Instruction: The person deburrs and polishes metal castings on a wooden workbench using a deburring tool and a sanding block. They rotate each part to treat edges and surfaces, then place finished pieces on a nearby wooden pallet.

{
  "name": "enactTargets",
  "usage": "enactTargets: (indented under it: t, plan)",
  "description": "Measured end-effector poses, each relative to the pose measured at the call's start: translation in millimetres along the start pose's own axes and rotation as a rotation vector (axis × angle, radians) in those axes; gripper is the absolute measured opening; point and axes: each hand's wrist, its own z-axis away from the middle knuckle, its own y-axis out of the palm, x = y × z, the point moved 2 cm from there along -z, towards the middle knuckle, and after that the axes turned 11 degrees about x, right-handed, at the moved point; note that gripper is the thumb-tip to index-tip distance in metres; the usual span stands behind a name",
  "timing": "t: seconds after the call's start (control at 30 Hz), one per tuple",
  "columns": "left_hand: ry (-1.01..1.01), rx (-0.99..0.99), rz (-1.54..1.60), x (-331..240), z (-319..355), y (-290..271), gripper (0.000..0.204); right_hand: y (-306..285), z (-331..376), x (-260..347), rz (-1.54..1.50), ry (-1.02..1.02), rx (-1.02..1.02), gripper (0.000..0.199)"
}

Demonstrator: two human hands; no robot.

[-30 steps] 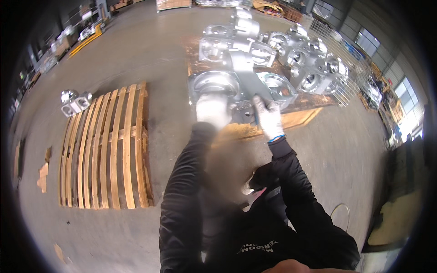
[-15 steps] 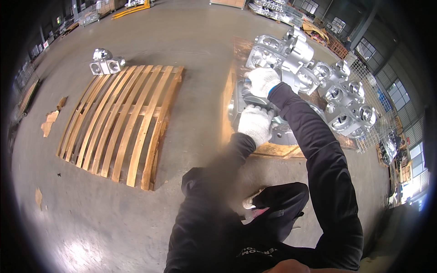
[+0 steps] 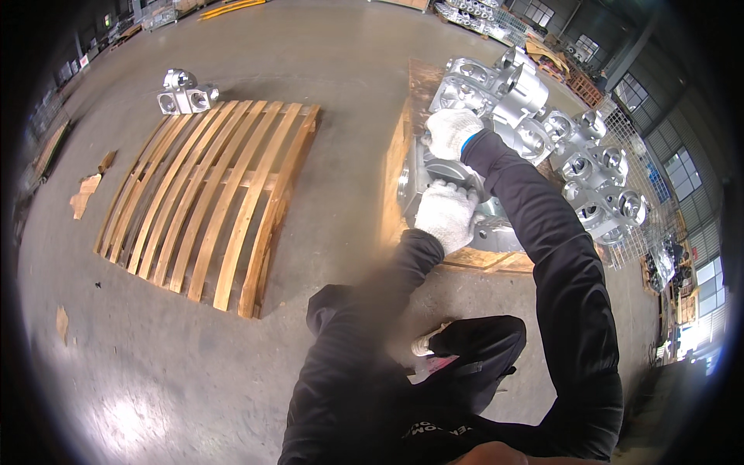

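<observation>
I see both hands in white knitted cloth gloves, the left hand (image 3: pixel 447 215) and right hand (image 3: pixel 453 132), their weave coarse and matt. The casting (image 3: pixel 434 174) they grip is bare grey metal, dull and slightly grainy, like the other castings (image 3: pixel 597 170) beside it. The sleeves (image 3: pixel 542 232) are black matt cloth. The empty pallet (image 3: pixel 209 194) is pale rough wood. The floor (image 3: pixel 325 70) is smooth concrete with a faint sheen.
</observation>
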Motion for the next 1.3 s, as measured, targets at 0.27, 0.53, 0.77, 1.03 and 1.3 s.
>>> enactTargets:
  t: [0.27, 0.53, 0.77, 1.03, 1.3]
  plan:
    - [-0.098, 0.085, -0.003, -9, -2, 3, 0.041, -10, -1, 5, 0.109, -0.120, -0.056, 0.027]
    - [-0.082, 0.061, -0.074, -22, -1, 13, 0.037, -40, 9, 20, 0.198, -0.321, -0.045, 0.024]
    - [-0.065, 0.075, -0.077, -18, 1, 13, 0.031, -33, 37, 33, 0.213, -0.353, -0.017, 0.018]
    - [-0.142, 0.246, 0.060, -17, 2, 5, 0.031, -24, 79, 53, 0.202, -0.381, -0.165, 0.022]
    - [-0.217, 0.208, 0.102, -25, 6, 3, 0.046, -32, 102, 61, 0.251, -0.476, -0.176, 0.023]
